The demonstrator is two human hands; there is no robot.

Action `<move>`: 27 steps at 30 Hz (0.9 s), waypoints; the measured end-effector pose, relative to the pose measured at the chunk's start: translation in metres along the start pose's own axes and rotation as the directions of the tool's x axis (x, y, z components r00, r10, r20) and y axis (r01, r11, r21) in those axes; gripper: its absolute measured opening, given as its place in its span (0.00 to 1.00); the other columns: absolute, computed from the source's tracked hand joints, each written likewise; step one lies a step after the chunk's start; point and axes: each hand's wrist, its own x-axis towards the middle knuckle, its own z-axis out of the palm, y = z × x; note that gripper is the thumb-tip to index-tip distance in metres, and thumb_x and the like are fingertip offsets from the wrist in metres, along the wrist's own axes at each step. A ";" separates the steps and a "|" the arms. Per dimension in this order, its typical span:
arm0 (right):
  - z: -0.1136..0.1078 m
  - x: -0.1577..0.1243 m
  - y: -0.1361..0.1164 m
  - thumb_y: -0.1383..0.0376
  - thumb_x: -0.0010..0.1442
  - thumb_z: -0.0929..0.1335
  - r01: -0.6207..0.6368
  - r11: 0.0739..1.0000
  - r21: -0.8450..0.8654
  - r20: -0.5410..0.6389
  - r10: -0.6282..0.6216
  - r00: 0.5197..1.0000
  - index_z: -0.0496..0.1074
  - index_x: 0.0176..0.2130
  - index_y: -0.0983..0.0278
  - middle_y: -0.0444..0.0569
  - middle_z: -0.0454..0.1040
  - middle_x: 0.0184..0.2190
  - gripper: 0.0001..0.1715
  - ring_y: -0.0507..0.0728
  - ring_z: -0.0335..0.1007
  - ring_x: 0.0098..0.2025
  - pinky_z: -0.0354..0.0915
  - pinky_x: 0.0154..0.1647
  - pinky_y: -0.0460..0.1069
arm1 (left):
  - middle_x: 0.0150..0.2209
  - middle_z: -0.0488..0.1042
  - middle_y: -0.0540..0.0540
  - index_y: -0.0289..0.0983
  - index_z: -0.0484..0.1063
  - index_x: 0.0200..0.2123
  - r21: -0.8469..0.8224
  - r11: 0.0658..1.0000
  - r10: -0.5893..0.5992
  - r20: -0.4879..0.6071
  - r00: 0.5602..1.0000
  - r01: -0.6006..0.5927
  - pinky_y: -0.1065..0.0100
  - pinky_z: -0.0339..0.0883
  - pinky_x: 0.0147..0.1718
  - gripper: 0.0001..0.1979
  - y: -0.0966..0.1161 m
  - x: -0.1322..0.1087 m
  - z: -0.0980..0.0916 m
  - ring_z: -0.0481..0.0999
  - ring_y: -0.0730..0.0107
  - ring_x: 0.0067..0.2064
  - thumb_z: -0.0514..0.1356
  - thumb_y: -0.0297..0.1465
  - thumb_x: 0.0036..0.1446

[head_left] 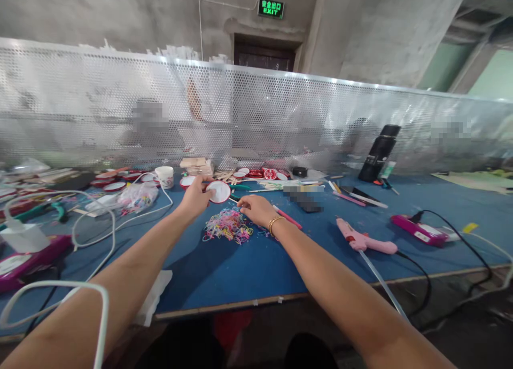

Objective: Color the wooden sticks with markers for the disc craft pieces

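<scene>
My left hand [196,195] is closed on the edge of a round white disc with a red rim [220,192], holding it above the table with its white face towards me. My right hand [258,210], with a gold bracelet at the wrist, is just right of the disc, its fingers curled together. Whatever those fingertips pinch, if anything, is too small to make out; a dark, thin tip shows beside them. Below both hands lies a loose pile of small coloured rubber bands [227,226]. A red pen-like stick [287,218] rests by my right wrist.
A pink glue gun [366,240] and a purple power strip [419,231] lie to the right. A black flask [379,154] stands near the perforated metal partition [272,112]. At the left are a paper cup [164,177], white cables and more red-rimmed discs [115,187].
</scene>
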 end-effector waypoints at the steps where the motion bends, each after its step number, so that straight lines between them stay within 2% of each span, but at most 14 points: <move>1: 0.003 0.001 0.000 0.68 0.60 0.66 -0.004 1.000 -0.028 -0.003 0.004 1.000 0.75 0.45 0.59 0.47 0.75 0.38 0.14 0.53 0.69 0.41 0.62 0.44 0.47 | 0.28 0.72 0.52 0.38 0.64 0.42 -0.011 1.000 -0.009 -0.002 1.000 0.009 0.76 0.56 0.20 0.17 0.000 0.000 0.001 0.65 0.79 0.21 0.61 0.26 0.46; 4: 0.011 0.004 -0.001 0.68 0.63 0.63 0.033 0.993 -0.116 0.013 -0.032 0.999 0.70 0.54 0.55 0.49 0.73 0.42 0.21 0.54 0.68 0.45 0.60 0.47 0.47 | 0.25 0.71 0.54 0.38 0.63 0.41 -0.022 0.999 -0.030 0.005 1.000 0.030 0.77 0.57 0.20 0.17 0.003 -0.002 0.002 0.65 0.78 0.21 0.61 0.25 0.46; 6: 0.014 0.006 -0.002 0.68 0.63 0.62 0.075 0.983 -0.169 0.043 -0.069 0.997 0.68 0.57 0.54 0.50 0.72 0.44 0.23 0.55 0.67 0.46 0.60 0.49 0.48 | 0.25 0.70 0.54 0.39 0.63 0.41 -0.011 0.999 -0.041 0.019 0.999 0.041 0.77 0.57 0.20 0.18 0.004 -0.003 0.003 0.66 0.78 0.21 0.61 0.24 0.45; 8: 0.015 0.007 -0.003 0.68 0.62 0.64 0.087 0.979 -0.183 0.049 -0.079 0.996 0.73 0.52 0.55 0.51 0.72 0.44 0.20 0.56 0.67 0.47 0.59 0.50 0.48 | 0.25 0.70 0.55 0.39 0.63 0.41 -0.004 0.999 -0.042 0.032 0.999 0.042 0.78 0.57 0.20 0.18 0.004 -0.004 0.003 0.66 0.79 0.21 0.60 0.24 0.45; 10: 0.013 0.008 -0.002 0.67 0.60 0.66 0.070 0.986 -0.149 0.013 -0.069 0.998 0.78 0.43 0.58 0.50 0.73 0.41 0.13 0.56 0.67 0.46 0.60 0.49 0.48 | 0.25 0.69 0.55 0.39 0.64 0.40 -0.006 0.999 -0.033 0.041 0.999 0.034 0.78 0.56 0.19 0.16 0.004 -0.005 0.002 0.65 0.79 0.20 0.60 0.24 0.45; 12: 0.009 0.008 -0.001 0.66 0.58 0.68 0.037 0.997 -0.072 -0.038 -0.040 0.998 0.79 0.37 0.60 0.49 0.74 0.38 0.08 0.55 0.68 0.43 0.61 0.47 0.47 | 0.23 0.68 0.55 0.38 0.65 0.37 -0.006 1.000 -0.017 0.046 0.999 0.018 0.77 0.55 0.19 0.13 0.004 -0.005 0.002 0.63 0.80 0.19 0.59 0.24 0.45; 16: 0.001 0.007 0.002 0.64 0.57 0.69 -0.005 0.981 0.193 -0.106 0.026 0.994 0.79 0.34 0.61 0.46 0.76 0.32 0.06 0.52 0.70 0.36 0.63 0.41 0.46 | 0.18 0.63 0.55 0.35 0.69 0.27 0.039 0.999 -0.020 0.037 0.999 0.018 0.75 0.55 0.19 0.02 0.006 -0.005 0.002 0.60 0.79 0.17 0.58 0.24 0.47; 20: 0.002 0.008 0.004 0.67 0.54 0.70 -0.049 0.890 0.454 -0.118 0.115 0.986 0.77 0.38 0.63 0.44 0.77 0.28 0.09 0.51 0.72 0.31 0.65 0.38 0.46 | 0.18 0.66 0.52 0.34 0.75 0.28 0.116 0.993 -0.031 0.055 0.998 0.025 0.73 0.56 0.20 0.06 0.006 -0.005 0.003 0.62 0.77 0.18 0.58 0.24 0.47; 24: 0.005 0.008 0.003 0.69 0.51 0.71 -0.029 0.830 0.557 -0.123 0.118 0.985 0.74 0.41 0.65 0.45 0.77 0.29 0.15 0.51 0.73 0.32 0.67 0.39 0.47 | 0.17 0.67 0.53 0.34 0.77 0.30 0.188 0.982 0.014 0.081 0.997 -0.030 0.73 0.56 0.20 0.08 0.004 -0.003 0.002 0.63 0.77 0.18 0.59 0.25 0.46; 27: 0.004 0.007 -0.002 0.69 0.50 0.71 0.015 0.801 0.599 -0.161 0.103 0.982 0.73 0.42 0.65 0.45 0.77 0.29 0.16 0.51 0.73 0.31 0.68 0.39 0.48 | 0.17 0.67 0.53 0.34 0.78 0.31 0.216 0.976 0.010 0.079 0.997 -0.027 0.74 0.57 0.20 0.07 0.006 -0.004 0.001 0.65 0.77 0.18 0.61 0.26 0.45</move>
